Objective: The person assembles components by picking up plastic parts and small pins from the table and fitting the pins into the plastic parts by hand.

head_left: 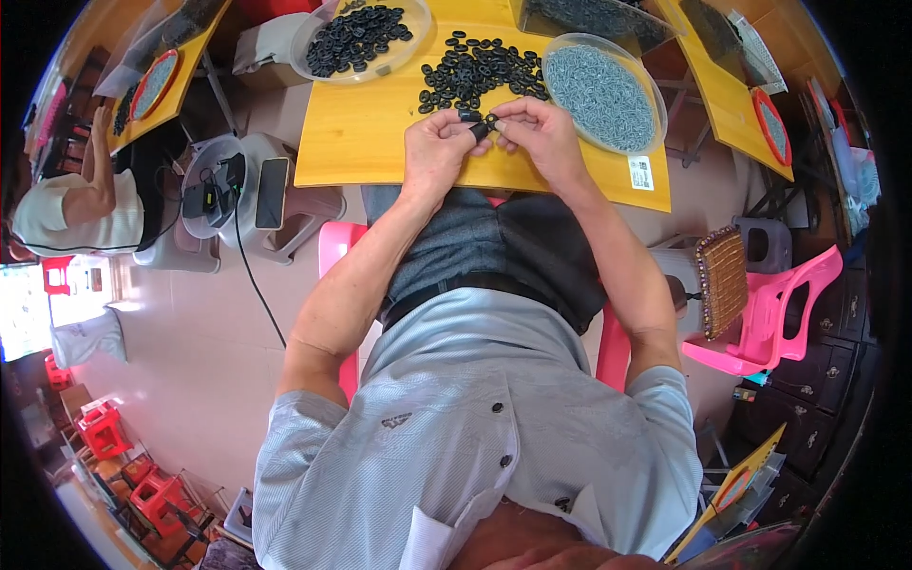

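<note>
Over the front part of the yellow table, my two hands meet fingertip to fingertip. My left hand (435,152) is closed around a small black plastic piece (481,131). Pinched at the end of that piece, my right hand (541,142) has its fingertips together; whatever they hold is too small to make out. Just beyond the fingers lies a loose pile of black oval pieces with holes (484,71). To the right of the pile a round clear tray (662,112) is filled with small grey metal screws. Another round clear tray (418,38), at the far left, holds more black pieces.
A clear bin (598,19) of dark pieces stands at the table's (361,142) back edge. Left are a stool with a phone (273,193), a bucket with chargers (211,190), a trailing cable and another person (81,204). A pink chair (769,318) stands right.
</note>
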### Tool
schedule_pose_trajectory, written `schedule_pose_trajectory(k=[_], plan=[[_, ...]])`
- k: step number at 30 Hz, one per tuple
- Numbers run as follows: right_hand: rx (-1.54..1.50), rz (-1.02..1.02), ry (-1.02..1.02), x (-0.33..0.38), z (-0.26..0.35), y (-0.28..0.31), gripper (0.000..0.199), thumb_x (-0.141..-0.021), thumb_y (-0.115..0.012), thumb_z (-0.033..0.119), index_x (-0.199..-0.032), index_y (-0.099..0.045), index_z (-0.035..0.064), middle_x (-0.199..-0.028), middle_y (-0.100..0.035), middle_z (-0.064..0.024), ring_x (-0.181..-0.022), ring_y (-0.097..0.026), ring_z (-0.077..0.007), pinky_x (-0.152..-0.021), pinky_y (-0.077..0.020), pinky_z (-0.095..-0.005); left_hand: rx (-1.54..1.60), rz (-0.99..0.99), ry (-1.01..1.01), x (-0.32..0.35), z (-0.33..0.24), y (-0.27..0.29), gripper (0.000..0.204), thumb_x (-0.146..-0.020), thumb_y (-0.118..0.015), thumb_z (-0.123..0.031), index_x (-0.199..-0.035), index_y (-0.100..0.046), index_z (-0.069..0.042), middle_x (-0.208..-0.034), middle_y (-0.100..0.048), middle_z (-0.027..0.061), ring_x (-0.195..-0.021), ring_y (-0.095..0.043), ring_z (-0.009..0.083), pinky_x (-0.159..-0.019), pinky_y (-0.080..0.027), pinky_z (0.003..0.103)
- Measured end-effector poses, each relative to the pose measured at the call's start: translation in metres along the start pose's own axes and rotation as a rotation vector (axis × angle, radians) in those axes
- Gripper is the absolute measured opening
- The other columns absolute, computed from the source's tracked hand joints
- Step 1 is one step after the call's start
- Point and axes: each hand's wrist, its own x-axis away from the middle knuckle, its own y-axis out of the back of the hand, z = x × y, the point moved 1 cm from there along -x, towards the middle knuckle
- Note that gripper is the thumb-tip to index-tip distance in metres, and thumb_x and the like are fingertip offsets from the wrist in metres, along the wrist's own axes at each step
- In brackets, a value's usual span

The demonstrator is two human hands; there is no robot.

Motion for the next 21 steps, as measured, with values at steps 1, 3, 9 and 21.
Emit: schedule_pose_trajectory(k=[1, 3, 9, 21], plan=[[0.017, -0.008, 0.004, 0.0001, 0.0009, -0.0001, 0.019, -0.089, -0.063, 0.002, -0.106, -0.066, -0.0042, -0.088, -0.069, -0.0072, -0.074, -0.064, -0.0099, -0.068, -0.0505, -0.0226, 0.001, -0.004, 0.004, 0.0001, -0.0004, 0.0000, 0.012, -0.088, -0.065, 0.002, -0.100, -0.063, 0.006, -0.088, -0.072, 0.0126, -0.075, -0.070, 0.0150, -0.069, -0.056, 0.023], [0.032, -0.015, 0.010, 0.0004, 0.0016, -0.0004, 0.019, -0.089, -0.063, 0.001, -0.106, -0.066, -0.0044, -0.087, -0.069, -0.0070, -0.074, -0.063, -0.0098, -0.068, -0.0504, -0.0226, 0.000, -0.009, 0.007, 0.0002, -0.0008, 0.0000, 0.012, -0.088, -0.066, 0.002, -0.099, -0.063, 0.006, -0.087, -0.072, 0.0127, -0.075, -0.070, 0.0152, -0.069, -0.056, 0.023], [0.125, -0.017, 0.022, 0.0025, 0.0066, -0.0036, 0.018, -0.089, -0.063, 0.001, -0.106, -0.066, -0.0047, -0.085, -0.069, -0.0069, -0.073, -0.063, -0.0096, -0.068, -0.0505, -0.0232, -0.010, -0.022, 0.048, 0.0004, -0.0024, 0.0000, 0.011, -0.088, -0.065, 0.003, -0.099, -0.063, 0.006, -0.087, -0.072, 0.0132, -0.074, -0.070, 0.0158, -0.069, -0.056, 0.023], [0.015, -0.005, -0.009, 0.0004, 0.0018, 0.0023, 0.018, -0.089, -0.063, 0.002, -0.105, -0.066, -0.0052, -0.084, -0.069, -0.0078, -0.072, -0.064, -0.0107, -0.066, -0.0512, -0.0233, -0.006, 0.076, 0.016, -0.0061, 0.0048, 0.0056, 0.014, -0.090, -0.064, 0.001, -0.103, -0.065, 0.005, -0.091, -0.072, 0.0119, -0.080, -0.070, 0.0149, -0.072, -0.057, 0.022]])
